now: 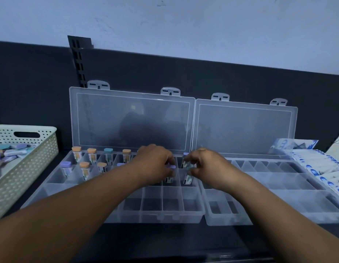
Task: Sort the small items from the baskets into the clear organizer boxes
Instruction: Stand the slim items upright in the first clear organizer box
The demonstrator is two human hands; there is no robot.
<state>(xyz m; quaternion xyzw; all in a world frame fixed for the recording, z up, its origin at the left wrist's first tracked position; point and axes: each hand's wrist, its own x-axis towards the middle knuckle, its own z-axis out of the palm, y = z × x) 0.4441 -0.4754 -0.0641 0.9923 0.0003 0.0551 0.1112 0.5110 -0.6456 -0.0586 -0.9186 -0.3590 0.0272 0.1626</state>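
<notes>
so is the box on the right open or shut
Open: the lid of the right box stands raised against the dark back panel, compartments uncovered.

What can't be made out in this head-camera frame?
All in the head view:
Left organizer box: compartments under the left hand and forearm are hidden.
Purple-capped item in the left hand and teal-capped item in the right hand: mostly covered by fingers.
Item labels: print too small, blurred.
Basket: cut by left edge.
White packets: cut by right edge.
</notes>
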